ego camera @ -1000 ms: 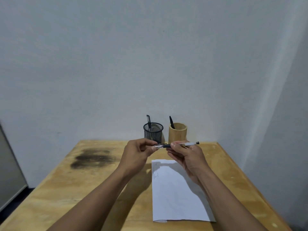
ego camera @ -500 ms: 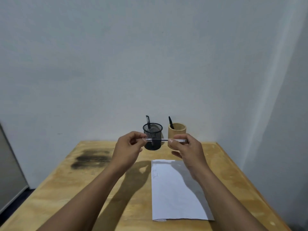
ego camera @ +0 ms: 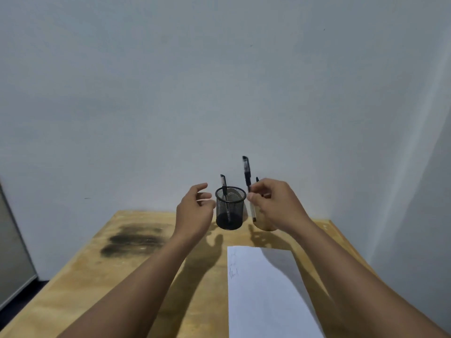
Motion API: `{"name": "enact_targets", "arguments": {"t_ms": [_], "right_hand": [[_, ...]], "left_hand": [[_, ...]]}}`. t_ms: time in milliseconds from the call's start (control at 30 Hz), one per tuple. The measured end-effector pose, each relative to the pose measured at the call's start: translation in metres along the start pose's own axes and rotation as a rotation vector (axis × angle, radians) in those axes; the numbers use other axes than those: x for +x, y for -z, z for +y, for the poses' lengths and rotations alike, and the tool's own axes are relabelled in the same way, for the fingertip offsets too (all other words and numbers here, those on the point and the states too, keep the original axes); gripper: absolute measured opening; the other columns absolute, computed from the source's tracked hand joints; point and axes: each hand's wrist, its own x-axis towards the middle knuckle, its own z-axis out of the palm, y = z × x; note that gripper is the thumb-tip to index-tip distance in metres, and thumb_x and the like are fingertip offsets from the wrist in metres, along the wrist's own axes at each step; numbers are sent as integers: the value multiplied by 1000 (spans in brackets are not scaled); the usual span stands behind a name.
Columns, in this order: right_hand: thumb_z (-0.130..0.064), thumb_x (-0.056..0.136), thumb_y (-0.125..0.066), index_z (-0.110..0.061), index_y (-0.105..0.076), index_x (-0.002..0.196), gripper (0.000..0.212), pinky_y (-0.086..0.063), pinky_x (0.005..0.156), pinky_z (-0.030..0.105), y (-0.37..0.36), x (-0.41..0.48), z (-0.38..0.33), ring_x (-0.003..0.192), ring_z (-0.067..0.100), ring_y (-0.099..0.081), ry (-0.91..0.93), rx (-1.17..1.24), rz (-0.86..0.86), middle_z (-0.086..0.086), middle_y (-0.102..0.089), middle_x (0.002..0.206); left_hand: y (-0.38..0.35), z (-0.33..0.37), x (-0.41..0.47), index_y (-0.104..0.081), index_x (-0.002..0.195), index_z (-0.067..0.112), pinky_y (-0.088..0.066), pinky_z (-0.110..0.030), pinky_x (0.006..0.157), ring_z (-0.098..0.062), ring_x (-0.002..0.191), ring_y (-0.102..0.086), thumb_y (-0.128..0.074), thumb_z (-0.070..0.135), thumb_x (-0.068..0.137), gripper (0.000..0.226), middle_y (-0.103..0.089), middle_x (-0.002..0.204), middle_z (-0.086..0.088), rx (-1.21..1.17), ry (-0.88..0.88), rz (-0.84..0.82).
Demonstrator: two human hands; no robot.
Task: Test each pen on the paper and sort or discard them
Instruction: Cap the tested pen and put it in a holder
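Three pens, two holders, one sheet. The landmark is the black wire-mesh cylindrical pen cup (ego camera: pixel 229 208), standing upright at the back of my yellowish plywood worktop (ego camera: pixel 136 276). Inside it one black-capped pen (ego camera: pixel 224 191) leans slightly left, cap up. Just right of the cup, my right hand (ego camera: pixel 274 203) pinches a slim pen with a clear-white barrel and black cap (ego camera: pixel 248 181) between thumb and fingertips; its long axis is nearly vertical, cap end pointing up, lower end pointing down in front of a smooth round bamboo cup (ego camera: pixel 264 222). That cup is mostly hidden by my hand; the black tip of a third pen (ego camera: pixel 257 179) shows above my fingers. Just left of the mesh cup, my left hand (ego camera: pixel 195 208) hovers loosely curled and empty. Nearer me and right of the mesh cup lies a white rectangular paper sheet (ego camera: pixel 266 296), flat, with faint scribbles by its left edge.
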Motion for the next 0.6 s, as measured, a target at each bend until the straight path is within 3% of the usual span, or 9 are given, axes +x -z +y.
{"name": "enact_targets", "arguments": {"t_ms": [33, 133, 233, 300, 433, 600], "right_hand": [[-25, 88, -73, -29, -70, 85, 6, -57, 83, 38, -2, 11, -1, 84, 11, -69, -8, 9, 27, -9, -73, 85], [-26, 85, -69, -29, -67, 93, 9, -59, 82, 48, -15, 41, -4, 84, 15, -72, -4, 30, 65, -6, -73, 83], [-22, 87, -67, -25, -65, 101, 14, -60, 78, 43, -31, 66, -3, 80, 15, -72, -1, -9, 98, -5, -74, 81], [-20, 86, -67, -23, -65, 101, 16, -57, 74, 34, -40, 79, -2, 81, 15, -71, -23, -71, 101, -6, -74, 80], [-19, 83, -66, -22, -67, 97, 15, -51, 66, 29, -57, 94, 8, 85, 20, -69, -109, -192, -5, 1, -74, 88], [-16, 85, -67, -17, -77, 88, 10, -57, 80, 35, -66, 99, 19, 91, 20, -69, -112, -256, -21, 1, -75, 92]], "left_hand": [[-5, -12, 3, -56, 131, 22, -50, -13, 66, -13, 96, -63, -67, 14, 87, 46, -65, 112, 1, 63, 8, -16], [-23, -49, 15, -45, 141, 25, -47, -21, 81, -14, 111, -56, -82, 24, 77, 74, -57, 127, 2, 195, 19, -97], [-38, -69, 27, -41, 142, 32, -53, -28, 89, -13, 119, -51, -90, 31, 66, 91, -52, 135, 7, 137, 56, -128], [-45, -78, 38, -47, 137, 28, -53, -31, 93, -11, 114, -57, -89, 34, 65, 83, -59, 129, 9, 172, 2, -127], [-54, -88, 46, -53, 124, 31, -52, -15, 82, 4, 102, -63, -87, 20, 70, 65, -66, 112, 16, 97, -44, -117], [-55, -94, 47, -54, 124, 33, -49, -6, 75, 15, 96, -59, -87, 18, 71, 65, -64, 103, 24, 46, -47, -114]]}}
